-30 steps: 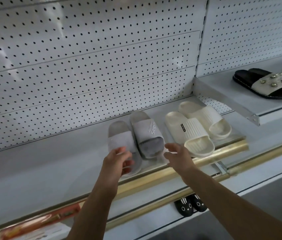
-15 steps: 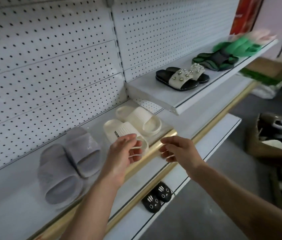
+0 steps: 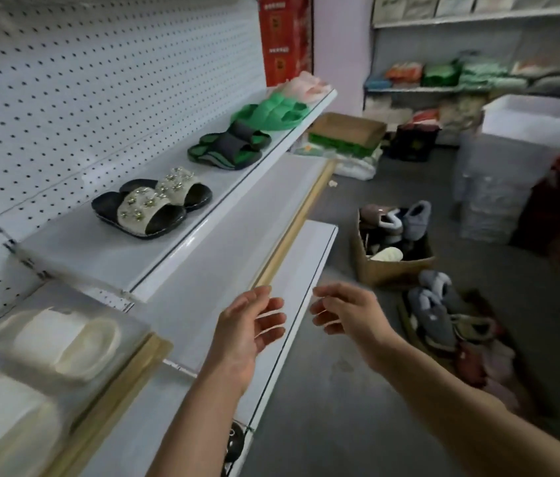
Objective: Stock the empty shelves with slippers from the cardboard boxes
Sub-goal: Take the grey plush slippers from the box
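1. The left hand (image 3: 249, 330) and right hand (image 3: 347, 313) hang empty, fingers loosely spread, over the front edge of the lower shelf (image 3: 223, 270).
2. Cream slippers (image 3: 58, 342) lie at the near end of the shelf by its gold rim.
3. A cardboard box (image 3: 392, 266) of slippers stands on the floor, right of the shelf's far end.
4. Studded black slippers (image 3: 151, 204) sit on the upper shelf (image 3: 106, 256).

Two bare forearms and hands of one person. The left hand (image 3: 249, 325) and right hand (image 3: 351, 313) wear no gloves, rings, watch or bracelets. No sleeves show; both arms are uncovered up to the frame edge.
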Demonstrator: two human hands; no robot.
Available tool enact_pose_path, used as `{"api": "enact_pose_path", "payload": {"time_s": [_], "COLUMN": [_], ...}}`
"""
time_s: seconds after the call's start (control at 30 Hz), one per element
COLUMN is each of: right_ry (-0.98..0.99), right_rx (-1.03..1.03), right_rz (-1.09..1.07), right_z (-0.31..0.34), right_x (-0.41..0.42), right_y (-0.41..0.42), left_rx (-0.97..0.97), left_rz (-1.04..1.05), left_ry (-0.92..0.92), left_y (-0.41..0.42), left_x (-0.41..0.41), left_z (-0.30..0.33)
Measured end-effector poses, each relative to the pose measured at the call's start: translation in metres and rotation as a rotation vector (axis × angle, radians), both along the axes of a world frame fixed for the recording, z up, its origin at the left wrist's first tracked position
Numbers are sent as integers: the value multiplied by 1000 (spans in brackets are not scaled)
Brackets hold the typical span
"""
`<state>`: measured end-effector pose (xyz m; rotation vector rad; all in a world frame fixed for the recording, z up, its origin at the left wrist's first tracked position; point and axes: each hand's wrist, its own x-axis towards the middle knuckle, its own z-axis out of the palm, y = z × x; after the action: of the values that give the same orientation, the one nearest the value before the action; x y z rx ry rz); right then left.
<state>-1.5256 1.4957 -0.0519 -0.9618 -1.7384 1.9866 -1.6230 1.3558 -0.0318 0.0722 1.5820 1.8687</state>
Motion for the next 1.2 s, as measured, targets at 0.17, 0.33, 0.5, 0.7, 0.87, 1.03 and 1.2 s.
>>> {"api": "enact_pose_path", "payload": {"time_s": [0.17, 0.33, 0.5, 0.7, 0.87, 1.03, 1.2], "right_ry": [-74, -149, -178, -178, -191, -195, -189], "right_rx": [-27, -117, -181, -215, -253, -315, -388], "right_rz": [-162, -308, -455, -552, -621, -706, -791], "right_z": [-25, -50, -73, -91, -102, -112, -129], "right_x": [41, 82, 97, 78, 40, -2, -14], "right_y": [82, 147, 200, 263, 326, 392, 442], "left_rx": [-5, -51, -113, -158, -178, -209, -280], "left_rz": [-118, -249, -344, -397, -438, -468, -564], "left_ry": [-90, -154, -184, -194, -204, -205, -188], "left_y": [96, 170, 232, 302, 377, 454, 521], "left_x": [16, 32, 33, 1, -45, -96, -122], "left_z": [-20, -42, -52, -67, -85, -101, -137]}}
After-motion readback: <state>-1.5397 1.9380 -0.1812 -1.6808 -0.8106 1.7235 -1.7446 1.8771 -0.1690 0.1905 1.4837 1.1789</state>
